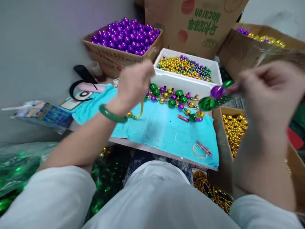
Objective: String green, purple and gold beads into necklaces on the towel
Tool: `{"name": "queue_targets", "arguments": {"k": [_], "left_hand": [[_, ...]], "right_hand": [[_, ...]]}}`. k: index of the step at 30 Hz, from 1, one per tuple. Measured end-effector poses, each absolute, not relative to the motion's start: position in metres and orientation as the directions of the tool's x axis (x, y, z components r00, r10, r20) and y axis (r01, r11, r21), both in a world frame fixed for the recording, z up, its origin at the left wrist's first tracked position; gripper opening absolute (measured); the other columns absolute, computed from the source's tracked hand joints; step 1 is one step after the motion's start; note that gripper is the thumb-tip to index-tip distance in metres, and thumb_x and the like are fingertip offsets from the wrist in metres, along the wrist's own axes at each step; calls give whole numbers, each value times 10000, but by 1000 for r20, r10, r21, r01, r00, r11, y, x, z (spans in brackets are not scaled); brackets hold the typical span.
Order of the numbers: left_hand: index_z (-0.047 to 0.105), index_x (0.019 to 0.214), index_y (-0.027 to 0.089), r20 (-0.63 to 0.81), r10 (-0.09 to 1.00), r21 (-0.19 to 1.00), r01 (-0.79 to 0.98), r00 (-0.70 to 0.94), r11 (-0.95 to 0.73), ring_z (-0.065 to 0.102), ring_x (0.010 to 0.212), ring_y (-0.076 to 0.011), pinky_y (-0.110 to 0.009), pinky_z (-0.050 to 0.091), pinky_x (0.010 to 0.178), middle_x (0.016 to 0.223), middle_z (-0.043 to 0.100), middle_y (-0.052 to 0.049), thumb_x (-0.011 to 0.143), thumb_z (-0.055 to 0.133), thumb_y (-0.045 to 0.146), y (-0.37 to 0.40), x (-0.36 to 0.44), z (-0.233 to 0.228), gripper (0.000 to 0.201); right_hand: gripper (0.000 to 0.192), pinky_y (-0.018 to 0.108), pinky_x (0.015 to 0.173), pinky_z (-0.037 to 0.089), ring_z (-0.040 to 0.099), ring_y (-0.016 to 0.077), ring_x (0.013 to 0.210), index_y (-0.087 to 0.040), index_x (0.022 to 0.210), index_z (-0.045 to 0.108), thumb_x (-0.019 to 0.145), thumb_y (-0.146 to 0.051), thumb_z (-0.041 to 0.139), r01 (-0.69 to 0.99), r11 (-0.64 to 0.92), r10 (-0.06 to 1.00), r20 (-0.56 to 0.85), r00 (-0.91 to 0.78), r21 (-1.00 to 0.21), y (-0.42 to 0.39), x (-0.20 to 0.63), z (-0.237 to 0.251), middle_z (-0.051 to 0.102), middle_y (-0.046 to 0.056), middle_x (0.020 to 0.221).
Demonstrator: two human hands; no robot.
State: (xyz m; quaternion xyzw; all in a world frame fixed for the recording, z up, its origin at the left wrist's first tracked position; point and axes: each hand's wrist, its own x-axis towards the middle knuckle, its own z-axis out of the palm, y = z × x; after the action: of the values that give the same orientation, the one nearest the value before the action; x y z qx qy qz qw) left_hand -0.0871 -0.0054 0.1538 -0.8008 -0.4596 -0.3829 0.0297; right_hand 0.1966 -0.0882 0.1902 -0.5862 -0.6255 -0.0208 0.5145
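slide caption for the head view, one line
Right hand holds a multicoloured bead strand near a turquoise cloth, left hand raised before a white foam box.

Bead strand (181, 107) across turquoise towel (152, 122), between both hands (137, 86)

Bead string (171, 103), green, purple, gold, over turquoise cloth (152, 125), right part seemingly lifted

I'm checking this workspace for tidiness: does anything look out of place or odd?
Two things. The large cardboard box at the back stands with its printing upside down, so it looks inverted. Loose pale thread lies on the blue towel, looking like an untidied scrap.
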Motion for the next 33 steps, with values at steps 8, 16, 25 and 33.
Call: {"name": "queue_targets", "arguments": {"k": [8,16,25,33], "left_hand": [[637,768,195,225,957,860,425,182,-283,558,585,-121,-250,397,606,602,612,17,855,531,287,-39,-39,-4,165],[618,678,173,-79,977,981,189,196,42,519,505,-106,-230,394,528,538,596,19,754,606,331,-52,-36,-25,176],[687,780,194,66,903,891,383,425,-246,579,597,-126,-242,419,606,645,659,8,864,524,303,-61,-46,-16,213],[684,965,211,326,693,374,586,643,-719,639,786,-177,-302,422,735,833,712,-42,943,447,200,-58,-56,-21,238]], "right_hand": [[162,292,548,406,536,147,509,-204,662,597,806,-271,570,526,28,998,51,29,-850,-116,130,19,595,-5,535],[244,230,415,332,464,100,446,-197,774,614,709,-429,655,-34,-73,984,-77,162,-997,-97,110,-18,533,-40,524],[528,200,374,328,527,103,446,-180,1054,645,618,-450,772,-154,-258,966,-248,-78,-954,-86,116,-20,584,-54,528],[374,192,370,366,581,124,452,-175,762,613,566,-422,815,-75,-375,913,-354,-204,-924,-83,129,-18,624,-19,523]]}}
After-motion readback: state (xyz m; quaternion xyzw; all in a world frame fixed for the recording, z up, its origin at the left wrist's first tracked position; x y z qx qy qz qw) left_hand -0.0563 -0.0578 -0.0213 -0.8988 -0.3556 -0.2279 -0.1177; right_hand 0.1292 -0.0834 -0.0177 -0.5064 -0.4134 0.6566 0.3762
